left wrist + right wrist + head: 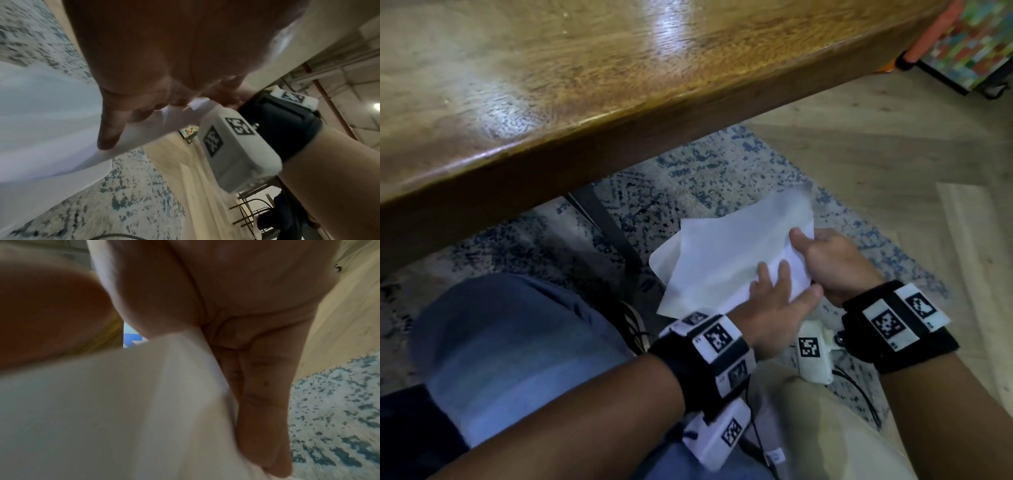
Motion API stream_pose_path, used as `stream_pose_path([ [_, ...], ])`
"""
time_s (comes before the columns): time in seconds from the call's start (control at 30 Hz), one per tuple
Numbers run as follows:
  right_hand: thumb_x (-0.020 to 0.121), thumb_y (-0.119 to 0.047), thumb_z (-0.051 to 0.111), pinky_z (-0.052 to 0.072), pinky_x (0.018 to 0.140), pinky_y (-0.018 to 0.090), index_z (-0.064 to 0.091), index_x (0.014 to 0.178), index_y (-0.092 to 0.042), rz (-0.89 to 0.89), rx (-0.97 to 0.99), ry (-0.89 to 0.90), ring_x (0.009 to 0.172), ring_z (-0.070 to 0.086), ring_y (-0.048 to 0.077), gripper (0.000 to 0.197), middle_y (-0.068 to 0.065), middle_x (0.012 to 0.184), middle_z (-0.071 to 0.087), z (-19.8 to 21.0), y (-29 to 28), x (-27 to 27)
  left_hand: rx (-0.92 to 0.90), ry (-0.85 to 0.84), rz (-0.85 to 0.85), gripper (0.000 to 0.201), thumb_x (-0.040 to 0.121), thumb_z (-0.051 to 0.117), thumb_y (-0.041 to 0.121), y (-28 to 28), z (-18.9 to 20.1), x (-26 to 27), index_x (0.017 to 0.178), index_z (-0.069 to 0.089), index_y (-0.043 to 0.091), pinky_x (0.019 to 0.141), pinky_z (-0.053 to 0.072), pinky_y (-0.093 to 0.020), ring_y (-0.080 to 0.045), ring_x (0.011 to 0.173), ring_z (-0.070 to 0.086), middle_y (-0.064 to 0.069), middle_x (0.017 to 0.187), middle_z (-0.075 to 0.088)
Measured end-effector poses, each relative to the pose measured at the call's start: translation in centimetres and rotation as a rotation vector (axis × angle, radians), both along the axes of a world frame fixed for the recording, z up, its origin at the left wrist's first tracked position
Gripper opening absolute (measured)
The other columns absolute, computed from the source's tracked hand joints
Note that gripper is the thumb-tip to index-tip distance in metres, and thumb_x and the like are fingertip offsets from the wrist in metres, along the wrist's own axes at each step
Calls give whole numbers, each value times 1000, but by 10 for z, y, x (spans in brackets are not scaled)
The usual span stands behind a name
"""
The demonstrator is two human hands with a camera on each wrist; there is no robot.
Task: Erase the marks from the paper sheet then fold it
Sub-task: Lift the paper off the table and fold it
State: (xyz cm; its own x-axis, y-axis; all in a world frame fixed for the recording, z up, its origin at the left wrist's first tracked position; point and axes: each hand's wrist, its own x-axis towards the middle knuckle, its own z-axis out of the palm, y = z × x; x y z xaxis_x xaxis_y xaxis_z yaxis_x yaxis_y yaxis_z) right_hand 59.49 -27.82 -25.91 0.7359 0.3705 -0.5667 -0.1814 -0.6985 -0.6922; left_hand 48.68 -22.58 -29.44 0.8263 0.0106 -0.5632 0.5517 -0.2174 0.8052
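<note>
A white paper sheet [722,253] hangs in the air below the table's edge, bent, with one layer over another near the hands. No marks show on its visible side. My right hand [822,260] grips its right edge, thumb on top and fingers underneath; the right wrist view shows the paper [123,402] between thumb and fingers. My left hand [774,294] lies on the sheet's near corner with its fingers straight on the top face. In the left wrist view its thumb and fingers touch the paper [41,113]. No eraser is in sight.
A wooden table [551,102] fills the upper left, with a dark leg [602,226] beneath it. Below the hands lie a blue-speckled rug [688,178] and pale wood floor [893,144]. My knee in blue trousers [510,342] is at the lower left. A colourful box [972,37] stands at the top right.
</note>
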Motion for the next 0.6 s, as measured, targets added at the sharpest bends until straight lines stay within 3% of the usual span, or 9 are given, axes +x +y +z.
stream_pose_path([
  [0.07,102,-30,46,57,81,48,70,87,-3,-25,0,-21,82,72,34,39,15,88,75,0,1,-1,11,145,-6,66,104,23,56,-3,1,-5,159,2,27,121,0,-47,-31,153,-8,-8,166,-12],
  [0.17,103,-29,45,58,78,50,68,84,-7,-62,14,-19,80,72,33,37,14,91,74,6,1,3,-8,399,64,101,82,16,85,17,-31,-18,159,-4,23,123,0,-45,-28,154,1,-7,167,-6],
  [0.27,101,-33,46,57,80,53,67,81,-10,-67,38,-63,84,71,39,37,9,88,74,13,-5,11,-89,528,211,116,72,27,88,41,-66,-26,157,23,9,119,23,-44,-33,147,29,-16,162,25],
  [0.33,101,-33,46,56,82,51,68,83,-10,-71,54,-82,87,71,36,36,7,90,74,17,-9,16,-7,549,265,109,80,30,83,47,-67,-25,159,14,10,119,23,-47,-35,148,24,-17,164,16],
  [0.4,99,-37,47,54,85,57,69,85,-9,-66,37,-86,86,72,35,38,8,92,75,17,-11,18,102,353,243,89,93,30,71,45,-56,-21,159,-5,22,122,8,-51,-32,153,-3,-11,166,-11],
  [0.47,100,-35,48,54,85,58,69,85,-9,-62,48,-76,84,72,34,37,9,91,75,17,-11,17,67,19,219,76,98,30,64,36,-31,-17,157,-9,36,120,-9,-44,-18,149,-22,3,163,-25],
  [0.53,103,-29,46,55,82,54,70,87,-8,-44,59,-46,83,72,34,36,11,91,75,16,-11,16,29,-141,206,71,98,25,63,23,-23,-8,157,-6,40,118,-12,-41,-10,147,-25,9,162,-25],
  [0.6,104,-27,44,58,69,44,70,92,-6,-32,72,-21,69,74,26,36,12,87,77,16,-13,16,6,-74,254,69,99,22,63,18,-35,2,159,-1,36,121,-7,-47,-14,151,-17,5,165,-18],
])
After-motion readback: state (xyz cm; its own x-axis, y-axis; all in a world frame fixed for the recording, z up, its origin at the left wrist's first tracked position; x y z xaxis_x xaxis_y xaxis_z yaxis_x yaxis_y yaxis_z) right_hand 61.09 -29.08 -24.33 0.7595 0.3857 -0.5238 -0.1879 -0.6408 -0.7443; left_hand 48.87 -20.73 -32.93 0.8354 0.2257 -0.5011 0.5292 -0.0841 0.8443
